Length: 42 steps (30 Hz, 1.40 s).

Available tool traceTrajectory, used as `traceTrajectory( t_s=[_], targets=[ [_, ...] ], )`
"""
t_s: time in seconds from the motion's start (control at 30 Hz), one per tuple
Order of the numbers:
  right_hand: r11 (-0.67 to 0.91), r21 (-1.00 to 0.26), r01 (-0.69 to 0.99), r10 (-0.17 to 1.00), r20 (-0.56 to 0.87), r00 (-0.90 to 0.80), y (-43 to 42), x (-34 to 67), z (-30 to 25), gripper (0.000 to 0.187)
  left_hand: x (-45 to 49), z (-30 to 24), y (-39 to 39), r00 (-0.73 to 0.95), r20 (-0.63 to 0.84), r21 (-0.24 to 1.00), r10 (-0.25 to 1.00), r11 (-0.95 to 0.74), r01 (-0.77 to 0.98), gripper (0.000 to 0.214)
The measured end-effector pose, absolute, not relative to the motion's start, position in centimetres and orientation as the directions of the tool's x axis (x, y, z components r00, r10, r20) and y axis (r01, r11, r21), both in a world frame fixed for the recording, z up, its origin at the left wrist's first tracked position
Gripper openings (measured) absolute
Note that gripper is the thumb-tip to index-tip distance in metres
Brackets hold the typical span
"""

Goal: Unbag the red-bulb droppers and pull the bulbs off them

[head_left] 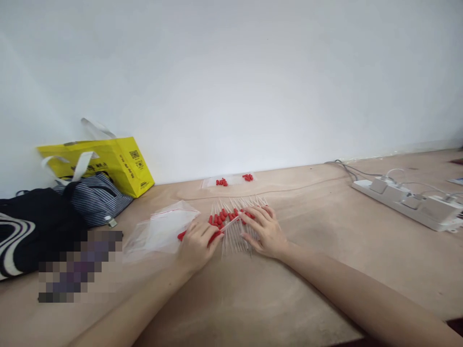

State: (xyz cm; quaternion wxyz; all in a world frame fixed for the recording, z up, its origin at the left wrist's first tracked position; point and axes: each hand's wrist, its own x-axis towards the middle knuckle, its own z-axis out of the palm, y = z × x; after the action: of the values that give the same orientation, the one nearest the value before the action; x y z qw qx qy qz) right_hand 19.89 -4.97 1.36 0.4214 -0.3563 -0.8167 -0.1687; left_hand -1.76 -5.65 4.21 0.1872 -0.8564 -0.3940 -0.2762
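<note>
My left hand (198,242) is closed around a dropper with a red rubber bulb; more red shows beside its knuckles. A thin clear tube (230,223) slants up from it toward my right hand (265,232). Fingers apart, that right hand rests over the pile's right side, its index fingertip close to the tube's end. Whether it touches the tube I cannot tell. Between and under the hands lie several clear droppers (237,243) with red bulbs (219,219), some tips pointing away and some toward me. My fingers hide part of the pile.
Clear zip bags (164,226) lie left of the pile. Behind it, near the wall, is a bag of red-bulbed droppers (231,181). A yellow bag (119,164), a striped bag (99,200) and a black bag (39,231) stand left. A power strip (408,205) with plugs sits right.
</note>
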Motion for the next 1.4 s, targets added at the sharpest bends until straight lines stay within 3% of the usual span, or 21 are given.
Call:
traceTrajectory(
  t_s=[0.1, 0.23, 0.8, 1.4],
  targets=[
    [0.72, 0.033, 0.693, 0.392, 0.806, -0.445, -5.2, 19.6, 1.4, 0.027, -1.1, 2.9, -6.0, 0.575, 0.683, -0.167, 0.451, -0.669, 0.724, 0.02],
    [0.758, 0.08, 0.648, 0.334, 0.805, -0.49, -5.3, 18.9, 1.2, 0.017, -0.4, 2.3, -6.0, 0.579, 0.711, -0.171, 0.399, -0.701, 0.693, 0.02],
    [0.786, 0.184, 0.59, 0.191, 0.836, -0.515, -5.2, 18.4, 0.7, 0.021, -0.3, 1.9, -6.1, 0.586, 0.713, -0.184, 0.386, -0.703, 0.687, 0.019],
    [0.784, 0.172, 0.597, 0.185, 0.852, -0.489, -5.4, 18.9, 0.2, 0.011, -0.8, 2.2, -6.7, 0.66, 0.701, -0.257, 0.27, -0.768, 0.586, 0.018]
  ],
)
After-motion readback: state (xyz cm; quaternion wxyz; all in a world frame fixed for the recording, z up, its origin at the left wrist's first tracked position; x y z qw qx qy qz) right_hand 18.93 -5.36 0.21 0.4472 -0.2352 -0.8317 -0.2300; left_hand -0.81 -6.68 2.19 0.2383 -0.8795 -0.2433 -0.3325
